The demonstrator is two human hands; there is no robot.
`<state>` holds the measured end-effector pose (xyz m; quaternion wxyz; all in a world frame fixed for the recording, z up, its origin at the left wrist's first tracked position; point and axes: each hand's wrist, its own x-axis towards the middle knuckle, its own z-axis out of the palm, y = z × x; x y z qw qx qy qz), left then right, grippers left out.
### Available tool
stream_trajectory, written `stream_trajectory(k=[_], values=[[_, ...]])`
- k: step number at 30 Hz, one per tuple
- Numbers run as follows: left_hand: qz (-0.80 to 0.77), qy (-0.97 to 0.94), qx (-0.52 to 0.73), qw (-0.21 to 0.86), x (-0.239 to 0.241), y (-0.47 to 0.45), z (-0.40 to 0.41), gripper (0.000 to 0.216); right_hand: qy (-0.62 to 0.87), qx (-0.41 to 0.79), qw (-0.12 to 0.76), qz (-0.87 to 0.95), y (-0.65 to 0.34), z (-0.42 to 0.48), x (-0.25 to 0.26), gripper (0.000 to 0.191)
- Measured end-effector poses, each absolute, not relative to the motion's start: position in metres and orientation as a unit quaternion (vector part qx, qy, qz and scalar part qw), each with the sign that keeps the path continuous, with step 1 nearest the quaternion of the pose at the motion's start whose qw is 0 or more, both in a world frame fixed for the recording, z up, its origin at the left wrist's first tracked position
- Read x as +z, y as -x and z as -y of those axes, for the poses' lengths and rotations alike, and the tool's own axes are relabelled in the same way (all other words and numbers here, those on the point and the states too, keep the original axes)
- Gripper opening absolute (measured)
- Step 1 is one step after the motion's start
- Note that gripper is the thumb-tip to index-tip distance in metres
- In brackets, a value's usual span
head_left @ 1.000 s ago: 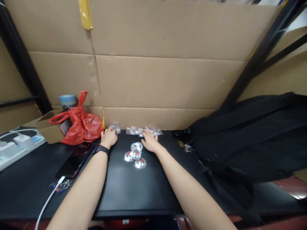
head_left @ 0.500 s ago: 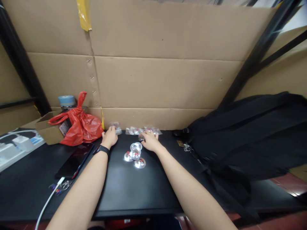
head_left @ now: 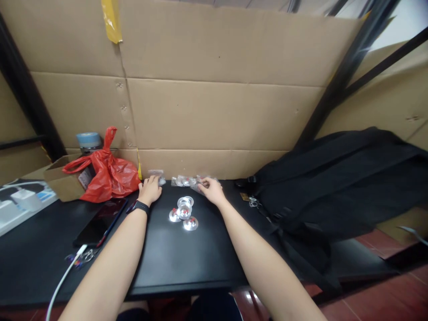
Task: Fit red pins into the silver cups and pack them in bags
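At the back of the black tabletop my left hand (head_left: 150, 190) rests with its fingers apart, touching or just beside a clear plastic packet (head_left: 162, 180). My right hand (head_left: 213, 192) pinches the edge of another clear packet (head_left: 195, 187) in a row along the cardboard. In that row, left of the right hand, lie more clear packets (head_left: 182, 181) with silvery and red bits inside. Between my forearms several shiny silver discs (head_left: 190, 224), shaped like small cymbals with red at their centres, lie loose and partly overlapping.
A cardboard wall (head_left: 214, 116) closes off the back. On the left are a red plastic bag (head_left: 115, 176), a small carton (head_left: 63, 182), a phone (head_left: 98, 225) on a white cable, keys (head_left: 87, 255) and a power strip (head_left: 10, 218). A black backpack (head_left: 327, 187) covers the right side.
The view has shifted slightly to the right. My right hand has drawn its fingers together on a packet beneath it. The left hand stays by its packet, and the discs lie as before.
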<state>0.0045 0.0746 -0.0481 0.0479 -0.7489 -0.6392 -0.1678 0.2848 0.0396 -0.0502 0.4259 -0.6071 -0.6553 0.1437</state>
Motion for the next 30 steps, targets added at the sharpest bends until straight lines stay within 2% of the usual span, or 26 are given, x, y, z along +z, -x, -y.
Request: stream_trajectory(k=[4,7,13,18,21,25,30], values=[[0.638,0.75,-0.168,0.047,-0.048,-0.005,-0.074,0.051,0.524,0.213,0.536,0.627,-0.291,-0.043,-0.047,0.03],[0.635,0.75,-0.178,0.05,-0.048,-0.005,-0.069,0.05,0.476,0.262,0.579,0.607,-0.286,-0.037,-0.038,0.037],[0.629,0.742,-0.225,0.055,-0.043,-0.007,-0.051,0.043,0.411,0.353,0.566,0.621,-0.265,-0.02,-0.029,0.041],[0.532,0.731,-0.428,-0.009,-0.026,-0.015,-0.039,0.022,0.427,0.4,0.55,0.596,-0.253,-0.016,-0.036,0.044],[0.455,0.746,-0.477,-0.092,-0.02,-0.028,-0.034,0.027,0.432,0.421,0.554,0.573,-0.247,-0.014,-0.038,0.046],[0.366,0.811,-0.4,-0.22,-0.028,-0.049,-0.032,0.038,0.418,0.435,0.577,0.55,-0.242,-0.014,-0.038,0.046],[0.349,0.796,-0.401,-0.289,-0.037,-0.061,-0.035,0.06,0.406,0.407,0.588,0.569,-0.243,-0.014,-0.036,0.04]])
